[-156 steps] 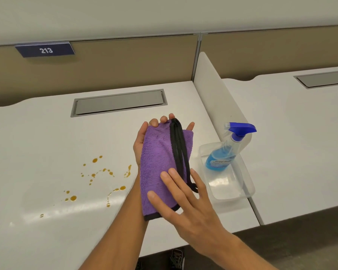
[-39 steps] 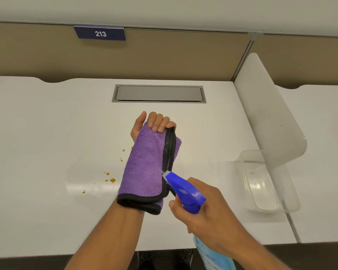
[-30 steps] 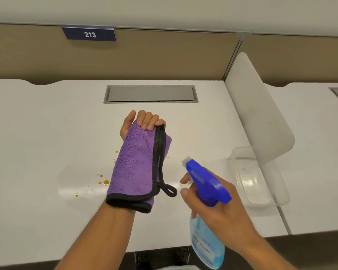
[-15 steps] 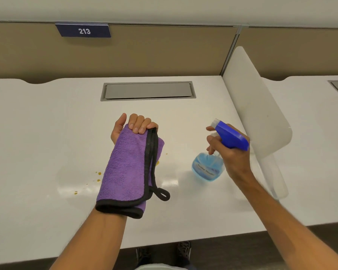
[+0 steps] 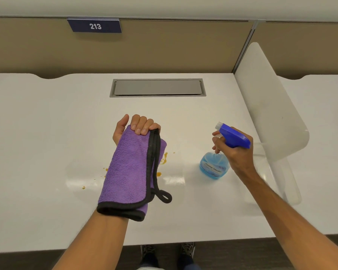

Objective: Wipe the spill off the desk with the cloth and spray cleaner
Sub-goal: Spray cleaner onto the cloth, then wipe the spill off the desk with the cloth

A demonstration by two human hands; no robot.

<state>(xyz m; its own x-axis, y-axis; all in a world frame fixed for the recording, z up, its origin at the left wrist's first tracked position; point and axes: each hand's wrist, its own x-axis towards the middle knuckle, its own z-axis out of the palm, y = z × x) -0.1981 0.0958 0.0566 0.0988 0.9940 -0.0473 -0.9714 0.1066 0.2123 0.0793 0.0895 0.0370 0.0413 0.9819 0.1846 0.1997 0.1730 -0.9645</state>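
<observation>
Sprayer swung out to the right, away from the cloth.
Right hand [image 5: 234, 151] grips the bottle [image 5: 216, 165] above the desk [image 5: 47, 133]; left hand [image 5: 137, 126] curls over the cloth [image 5: 129, 172], above the spill [image 5: 163, 159], as before.

1. One purple cloth [image 5: 129, 172], with one black loop [image 5: 165, 197] at its hem.
2. One spray bottle [image 5: 219, 154] of blue cleaner.
3. Two hands: left hand [image 5: 134, 126], right hand [image 5: 232, 152].
4. About six orange spill drops [image 5: 164, 157] visible beside the cloth; others may be hidden beneath it.
5. One desk [image 5: 47, 133], one grey hatch [image 5: 157, 87], one number sign [image 5: 95, 26], one white divider [image 5: 267, 106].
</observation>
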